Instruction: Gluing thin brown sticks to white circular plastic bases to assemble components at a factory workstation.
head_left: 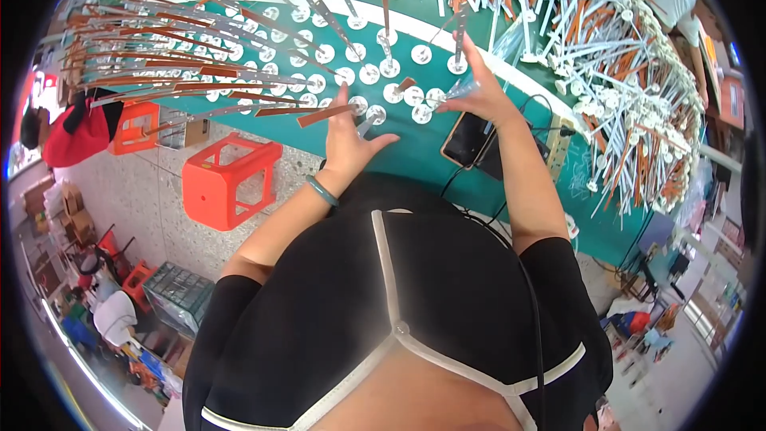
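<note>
Many thin strips, grey-white and brown, stand on round white bases [369, 74] across the green table. My left hand [345, 144] is at the near edge of this group, fingers stretched and thumb apart. A brown strip [325, 116] crosses in front of its fingers, and a white base [375, 115] lies beside its thumb. On the other side of the group, my right hand [485, 97] curves with thumb and fingers apart. A clear, shiny piece [464, 88] shows between them; whether they touch it I cannot tell. One upright strip [460, 32] rises by its fingertips.
A phone [464, 140] with a cable lies below my right hand, near a power strip [561, 148]. At the right is a large heap of loose strips with white bases [610, 100]. Red stools [227, 182] stand on the floor at left, near a person in red [80, 132].
</note>
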Demonstrator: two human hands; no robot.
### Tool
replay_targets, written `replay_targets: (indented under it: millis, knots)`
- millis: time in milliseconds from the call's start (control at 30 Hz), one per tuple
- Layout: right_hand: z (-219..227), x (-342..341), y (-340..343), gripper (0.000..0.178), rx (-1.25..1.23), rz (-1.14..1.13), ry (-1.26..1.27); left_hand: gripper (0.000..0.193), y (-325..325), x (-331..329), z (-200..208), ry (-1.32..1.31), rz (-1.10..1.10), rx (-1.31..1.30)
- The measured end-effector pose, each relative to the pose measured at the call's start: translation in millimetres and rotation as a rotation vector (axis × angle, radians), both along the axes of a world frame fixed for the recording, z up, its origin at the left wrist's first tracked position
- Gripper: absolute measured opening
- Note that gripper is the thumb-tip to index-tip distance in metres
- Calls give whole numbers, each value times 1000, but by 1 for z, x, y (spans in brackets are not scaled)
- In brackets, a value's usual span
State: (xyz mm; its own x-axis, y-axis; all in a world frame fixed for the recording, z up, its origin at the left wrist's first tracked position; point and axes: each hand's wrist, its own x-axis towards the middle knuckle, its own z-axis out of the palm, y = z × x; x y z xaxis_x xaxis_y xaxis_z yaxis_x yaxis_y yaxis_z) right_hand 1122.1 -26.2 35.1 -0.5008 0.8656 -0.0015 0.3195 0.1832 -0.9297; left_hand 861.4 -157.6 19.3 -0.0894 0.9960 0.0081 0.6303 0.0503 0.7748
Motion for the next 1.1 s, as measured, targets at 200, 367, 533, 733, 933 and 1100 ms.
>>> replay_targets:
  millis: [200, 367, 533, 733, 933, 1100]
  knots:
    - [-6, -25, 9, 131, -25, 64, 174, 128, 32, 27, -3, 96, 45, 175]
    - [-1, -53, 3, 122, -230, 118, 266, 125, 63, 33, -25, -128, 18, 228]
    - [-21, -68, 5, 106, -107, 123, 283, 82, 89, 38, -24, -147, -96, 273]
    - [-1, -76, 4, 86, 26, -139, 382, 80, 117, 44, -26, -393, -172, 238]
    - [1, -79, 11, 68, 331, -429, 205, 58, 132, 54, -24, -942, -239, -51]
    - [-7, -75, 16, 81, 474, -329, 112, 46, 132, 52, -25, -719, -343, -86]
